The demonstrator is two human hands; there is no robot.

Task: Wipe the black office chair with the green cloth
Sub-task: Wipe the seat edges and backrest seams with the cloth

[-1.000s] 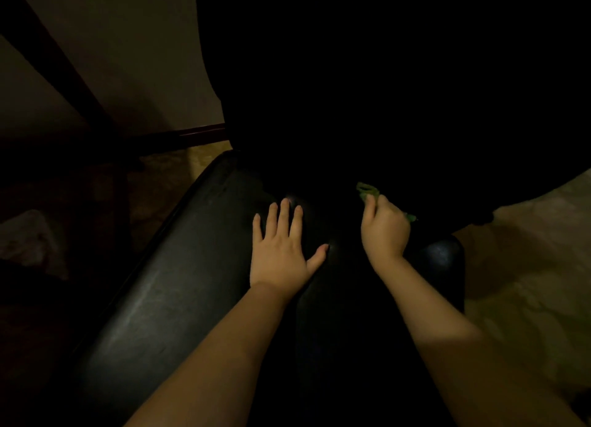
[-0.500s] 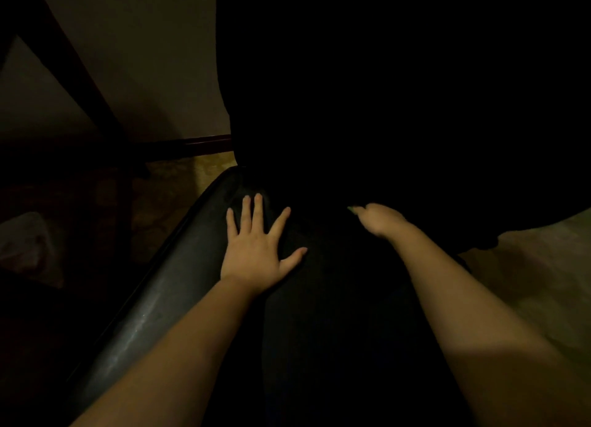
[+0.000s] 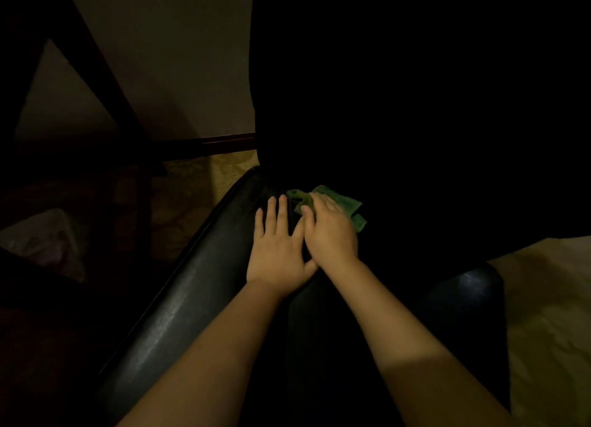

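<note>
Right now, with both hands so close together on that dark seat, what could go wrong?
1. The right hand overlaps the left hand, so the next stroke may bump it.
2. The green cloth looks bunched and sticks out past the fingers, so it might slip out or wipe unevenly.
3. The black office chair is so dimly lit that missed patches would be hard to see.

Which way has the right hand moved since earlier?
Yes: the right hand with green cloth moved left toward the chair seat's left edge, now against the left hand.
</note>
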